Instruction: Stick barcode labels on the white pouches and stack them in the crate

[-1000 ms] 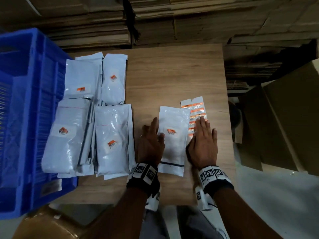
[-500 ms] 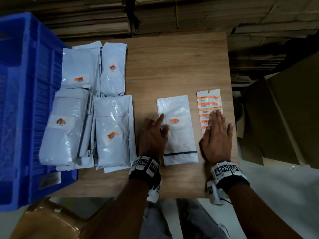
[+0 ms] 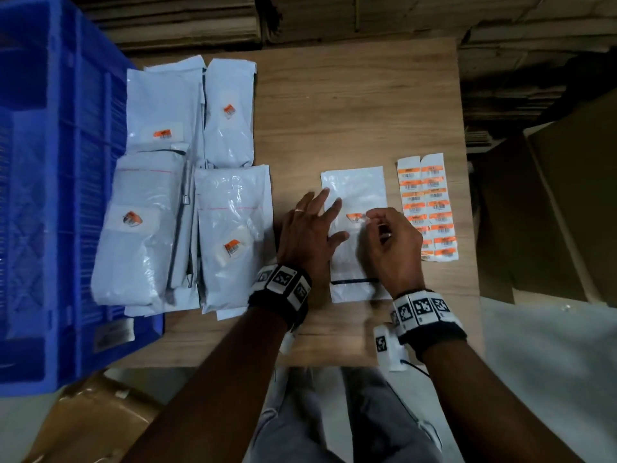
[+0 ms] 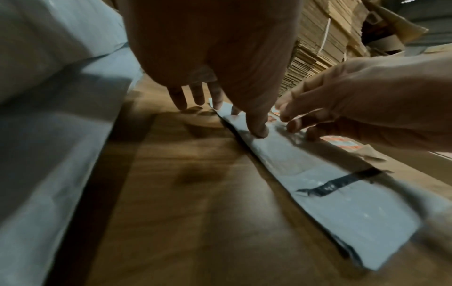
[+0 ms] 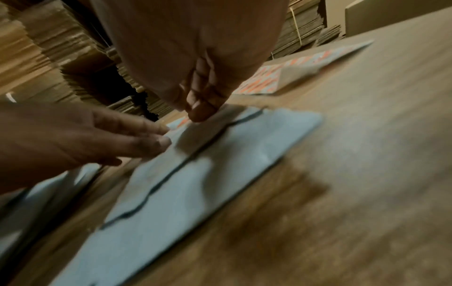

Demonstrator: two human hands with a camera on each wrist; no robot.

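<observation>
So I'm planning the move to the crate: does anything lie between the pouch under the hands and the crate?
Yes. Other pouches lie on the table between the pouch and the crate, right up against its wall; it must go over them.

Both forearms reach forward from the near edge, each wrist wrapped in a black band set with white marker tiles. The left hand [image 3: 309,233] lies flat, palm down, fingers [image 4: 257,129] straight and spread, a ring on one finger, thumb stretched to the right. The right hand [image 3: 392,243] is arched just beside it, its fingertips [image 5: 199,114] curled down and bunched together with the thumb.
</observation>
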